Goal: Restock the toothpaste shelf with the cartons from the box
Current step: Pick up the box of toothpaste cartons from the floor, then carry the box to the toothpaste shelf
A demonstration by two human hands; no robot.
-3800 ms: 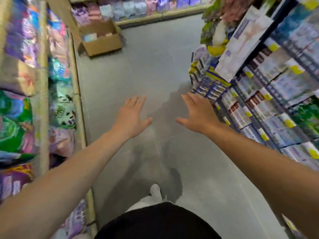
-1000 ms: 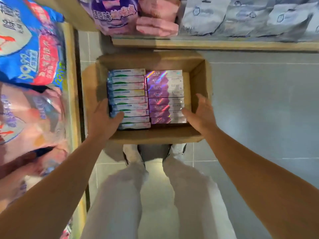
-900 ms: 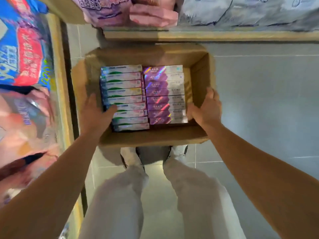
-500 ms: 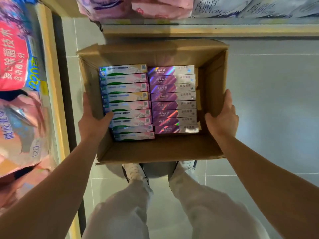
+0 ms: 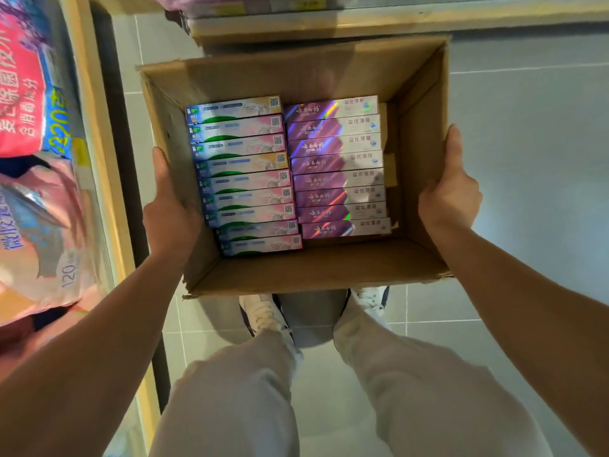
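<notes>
Nearest me I see my legs (image 5: 237,390) in pale trousers, and past the knees my white shoes (image 5: 267,316) on the grey tiled floor (image 5: 527,159).

My two bare forearms reach forward from the lower corners. My left hand (image 5: 168,209) grips the left wall of the box (image 5: 313,268): the thumb hooks over the rim to the inside, the palm lies against the outside, and the rest of the fingers are hidden behind the cardboard. My right hand (image 5: 451,192) holds the right wall the same way, the thumb lying up along the rim and the fingers out of sight on the outer face. The box is open at the top, held between both hands above my shoes; I cannot tell whether its bottom touches the floor.

Inside lie two rows of toothpaste cartons, flat and side by side. The left row is blue-green cartons (image 5: 244,179) with pink ends, nine showing on top. The right row is purple cartons (image 5: 336,166) with a shiny rainbow sheen, eight showing. The two rows touch along the middle; bare cardboard shows beside the purple row on the right.

To my left a shelf edge (image 5: 99,159) runs away from me, with soft packs (image 5: 36,206) in pink, red and blue on it. Beyond the box, another shelf (image 5: 395,21) crosses the top.
</notes>
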